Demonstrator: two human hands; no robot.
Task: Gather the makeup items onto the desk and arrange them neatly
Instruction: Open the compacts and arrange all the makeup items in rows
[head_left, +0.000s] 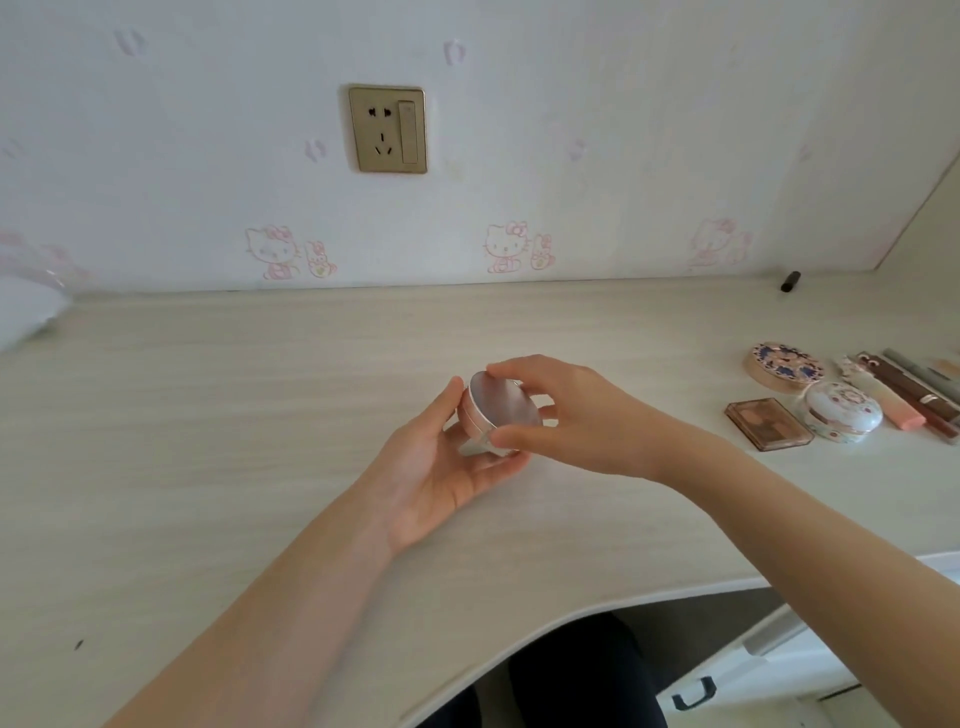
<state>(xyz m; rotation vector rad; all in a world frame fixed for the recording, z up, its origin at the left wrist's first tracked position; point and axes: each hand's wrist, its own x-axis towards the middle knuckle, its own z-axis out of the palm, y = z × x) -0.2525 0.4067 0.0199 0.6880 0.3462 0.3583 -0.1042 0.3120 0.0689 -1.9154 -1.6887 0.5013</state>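
Forearms out over the pale wood-grain desk (208, 415), left hand (441, 467) cupping the round silver-pink compact (501, 410) from below, right hand (587, 415) pinching its lid rim, held just above mid-desk, probably steadied before joining the cluster of makeup pieces (844, 413) at right.

Pale cartoon-cat wallpaper (498, 244), gold wall socket (388, 129); light wood-grain desk (208, 415), white drawer (753, 670) beneath

No readable text, none legible on the compact (501, 410), the makeup items (844, 413), the wall socket (387, 130)
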